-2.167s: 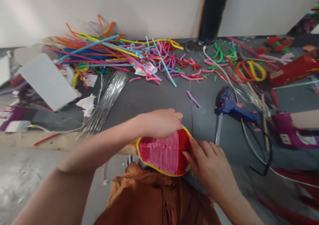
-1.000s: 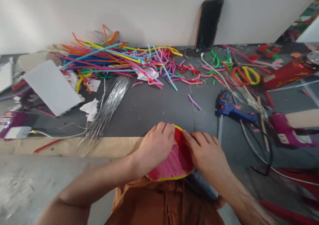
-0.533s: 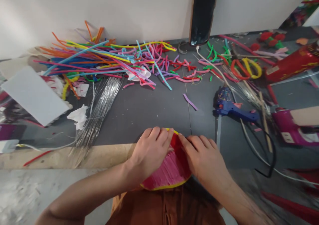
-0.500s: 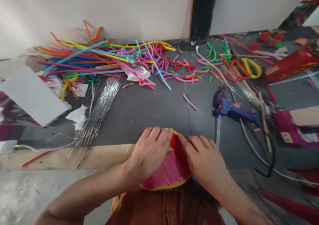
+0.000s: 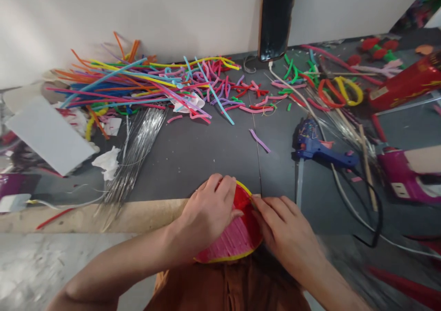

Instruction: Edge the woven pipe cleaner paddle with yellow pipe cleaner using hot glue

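Observation:
A round pink and red craft piece (image 5: 237, 240) with a yellow pipe-cleaner edge rests at the table's front, close to my body. Its surface looks made of pipe cleaners laid side by side. My left hand (image 5: 210, 212) lies over its upper left part, fingers curled over the far rim and thumb on the face. At the right rim, my right hand (image 5: 284, 221) pinches the yellow edge (image 5: 245, 188) between thumb and forefinger. Both hands cover much of the piece, so its left side is hidden.
Bundled coloured pipe cleaners (image 5: 138, 83) lie along the wall, beside silvery wires (image 5: 139, 145). A phone (image 5: 277, 21) leans there with a white cable. Right of my hands sit a blue glue gun (image 5: 320, 152), yellow-and-orange-handled scissors (image 5: 349, 90) and a magenta device (image 5: 403, 175).
My right hand has slid slightly right and down along the yellow rim. The gap between my hands has widened, showing more red surface. My left hand stays on the piece.

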A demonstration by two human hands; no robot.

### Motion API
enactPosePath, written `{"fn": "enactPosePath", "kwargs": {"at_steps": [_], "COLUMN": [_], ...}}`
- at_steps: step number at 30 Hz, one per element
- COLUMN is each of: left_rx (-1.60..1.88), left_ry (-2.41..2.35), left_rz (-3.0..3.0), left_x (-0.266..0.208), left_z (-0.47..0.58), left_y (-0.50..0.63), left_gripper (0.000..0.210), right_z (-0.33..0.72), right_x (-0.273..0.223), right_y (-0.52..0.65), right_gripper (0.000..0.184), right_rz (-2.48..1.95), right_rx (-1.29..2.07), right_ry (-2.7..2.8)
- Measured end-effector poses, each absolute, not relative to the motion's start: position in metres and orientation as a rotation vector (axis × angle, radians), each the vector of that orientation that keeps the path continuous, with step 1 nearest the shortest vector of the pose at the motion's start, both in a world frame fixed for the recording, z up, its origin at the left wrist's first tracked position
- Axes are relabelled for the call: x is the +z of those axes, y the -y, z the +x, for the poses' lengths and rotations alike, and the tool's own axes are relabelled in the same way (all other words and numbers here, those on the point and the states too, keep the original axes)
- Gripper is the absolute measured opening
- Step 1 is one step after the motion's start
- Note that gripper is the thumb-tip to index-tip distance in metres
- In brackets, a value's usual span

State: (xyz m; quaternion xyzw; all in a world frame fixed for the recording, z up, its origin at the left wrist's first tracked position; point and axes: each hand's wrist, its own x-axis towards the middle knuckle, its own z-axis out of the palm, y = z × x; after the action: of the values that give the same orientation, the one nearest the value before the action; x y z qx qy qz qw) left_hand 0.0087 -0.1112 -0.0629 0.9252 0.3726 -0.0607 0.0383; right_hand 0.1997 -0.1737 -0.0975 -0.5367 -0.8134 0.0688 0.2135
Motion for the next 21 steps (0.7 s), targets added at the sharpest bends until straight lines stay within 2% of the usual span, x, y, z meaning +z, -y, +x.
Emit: {"fn": "enactPosePath", "kwargs": {"at_steps": [4,11,21], "left_rx": [-0.151,-0.082,-0.059], "left_ry": [-1.157,-1.164,-1.168], "left_rz": [2.805,2.833,2.886], "left_x": [-0.064,-0.068,-0.077], "left_z": [0.008,0.007,0.006], "left_y": [0.114,0.114,0.124], "left_gripper": [0.058,0.057,0.052], "right_z": [0.201,0.2,0.201], "right_x": [-0.099,-0.101,-0.101], "right_y": [0.174,0.174,0.173], "right_gripper": [0.026,0.029,0.024], "right_rz": [-1.471,-1.492,-1.441], "right_rx": [0.219,0.187,0.17], "right_ry": [2.248,2.3,2.196]}}
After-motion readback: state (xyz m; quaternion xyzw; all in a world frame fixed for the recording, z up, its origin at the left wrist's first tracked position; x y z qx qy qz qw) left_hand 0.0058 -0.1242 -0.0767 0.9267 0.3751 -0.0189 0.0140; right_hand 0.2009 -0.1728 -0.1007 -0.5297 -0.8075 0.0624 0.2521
